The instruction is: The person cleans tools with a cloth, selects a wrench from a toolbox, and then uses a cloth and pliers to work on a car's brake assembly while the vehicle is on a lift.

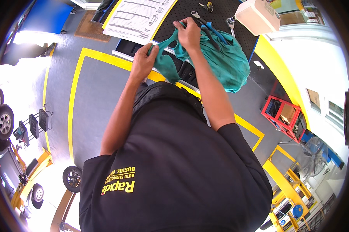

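A green cloth [166, 66] is stretched between my two hands, its loose end hanging over an open drawer. My left hand [143, 62] pinches one edge of it. Higher up and to the right, my right hand [189, 35] grips another part between thumb and fingers. A larger bunched green cloth [230, 63] lies right of my right forearm, draping over the bench edge; whether the two pieces are joined, I cannot tell. Cutting pliers [217, 34] with dark and blue handles rest partly on the bunched cloth, close to my right hand.
On the black perforated bench top [174, 11] are a printed sheet [137, 19], a ratchet [231, 26], keys [209, 5] and a beige box [255, 16]. An open drawer [127, 47] juts toward me. A red metal frame [283, 116] stands right; a wheel [72, 179] is lower left.
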Available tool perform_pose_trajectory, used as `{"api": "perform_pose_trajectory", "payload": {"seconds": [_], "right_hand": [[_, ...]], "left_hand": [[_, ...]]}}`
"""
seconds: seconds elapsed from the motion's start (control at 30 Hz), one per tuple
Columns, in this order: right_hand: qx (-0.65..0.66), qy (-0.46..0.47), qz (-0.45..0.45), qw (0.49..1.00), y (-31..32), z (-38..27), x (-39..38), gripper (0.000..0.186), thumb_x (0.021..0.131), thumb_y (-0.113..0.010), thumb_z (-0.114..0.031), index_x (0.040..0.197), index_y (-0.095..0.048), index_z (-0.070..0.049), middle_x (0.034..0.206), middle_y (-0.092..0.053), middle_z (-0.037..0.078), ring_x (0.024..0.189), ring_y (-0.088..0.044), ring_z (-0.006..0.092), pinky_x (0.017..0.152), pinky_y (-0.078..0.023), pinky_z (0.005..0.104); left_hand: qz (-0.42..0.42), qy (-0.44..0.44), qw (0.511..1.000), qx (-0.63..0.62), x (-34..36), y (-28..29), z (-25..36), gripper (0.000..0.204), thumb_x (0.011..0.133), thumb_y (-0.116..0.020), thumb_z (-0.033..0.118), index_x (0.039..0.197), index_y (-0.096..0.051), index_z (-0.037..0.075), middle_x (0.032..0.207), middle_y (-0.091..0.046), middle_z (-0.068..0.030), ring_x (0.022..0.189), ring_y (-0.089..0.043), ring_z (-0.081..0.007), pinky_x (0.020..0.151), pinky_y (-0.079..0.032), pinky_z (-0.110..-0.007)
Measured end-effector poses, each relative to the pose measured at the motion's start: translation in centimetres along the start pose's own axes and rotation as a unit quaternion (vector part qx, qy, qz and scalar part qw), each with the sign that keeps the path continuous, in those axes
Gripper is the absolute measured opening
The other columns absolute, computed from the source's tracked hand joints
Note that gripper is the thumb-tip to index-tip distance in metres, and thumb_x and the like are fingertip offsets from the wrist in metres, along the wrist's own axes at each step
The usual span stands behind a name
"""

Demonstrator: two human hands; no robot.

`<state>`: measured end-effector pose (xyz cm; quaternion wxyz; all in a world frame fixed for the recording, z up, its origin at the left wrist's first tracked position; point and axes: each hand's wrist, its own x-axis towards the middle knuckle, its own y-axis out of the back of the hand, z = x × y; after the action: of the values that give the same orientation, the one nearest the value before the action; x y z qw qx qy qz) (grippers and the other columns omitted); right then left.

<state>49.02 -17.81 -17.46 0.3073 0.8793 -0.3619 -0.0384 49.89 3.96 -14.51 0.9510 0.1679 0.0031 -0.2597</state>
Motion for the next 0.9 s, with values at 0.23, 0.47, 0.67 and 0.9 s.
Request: {"api": "perform_pose_trajectory", "payload": {"seconds": [0.23, 0.47, 0.67, 0.9], "right_hand": [[0.042, 0.135, -0.270, 0.952, 4.3, 0.6, -0.5, 0.037, 0.091, -0.086, -0.036, 0.113, -0.078, -0.007, 0.101, -0.072, 0.007, 0.102, -0.069, 0.0224, 0.090, -0.053, 0.0371], [-0.070, 0.250, -0.141, 0.955, 2.3, 2.3, -1.1, 0.025, 0.090, -0.082, -0.026, 0.092, -0.070, -0.005, 0.096, -0.072, 0.010, 0.095, -0.067, 0.0375, 0.080, -0.051, 0.0498], [-0.182, 0.259, -0.033, 0.948, 0.3, 1.4, -2.0, 0.024, 0.098, -0.073, -0.026, 0.095, -0.061, -0.005, 0.094, -0.072, 0.012, 0.089, -0.067, 0.0369, 0.077, -0.052, 0.0519], [-0.197, 0.192, 0.065, 0.959, 0.6, 2.8, 2.5, 0.026, 0.099, -0.073, -0.025, 0.093, -0.064, -0.001, 0.093, -0.071, 0.021, 0.087, -0.068, 0.0408, 0.078, -0.053, 0.0523]], "left_hand": [[0.043, 0.053, 0.997, -0.034, 0.8, -0.1, -2.2, 0.041, 0.103, -0.072, 0.036, 0.095, -0.066, -0.004, 0.074, -0.059, -0.0046, 0.070, -0.053, -0.0126, 0.065, -0.046, -0.035], [-0.084, 0.078, 0.984, 0.139, 1.1, 0.1, -0.1, 0.042, 0.103, -0.071, 0.041, 0.104, -0.074, -0.001, 0.080, -0.072, -0.0116, 0.069, -0.064, -0.0171, 0.068, -0.050, -0.037], [-0.072, 0.084, 0.984, 0.141, -1.9, -0.1, 1.8, 0.036, 0.107, -0.064, 0.038, 0.105, -0.072, 0.003, 0.079, -0.065, -0.0204, 0.071, -0.062, -0.0328, 0.069, -0.049, -0.043], [0.070, 0.113, 0.987, -0.093, -9.8, 7.3, -0.4, 0.037, 0.114, -0.058, 0.037, 0.115, -0.073, 0.003, 0.092, -0.069, 0.0002, 0.084, -0.059, -0.0101, 0.078, -0.050, -0.030]]}}
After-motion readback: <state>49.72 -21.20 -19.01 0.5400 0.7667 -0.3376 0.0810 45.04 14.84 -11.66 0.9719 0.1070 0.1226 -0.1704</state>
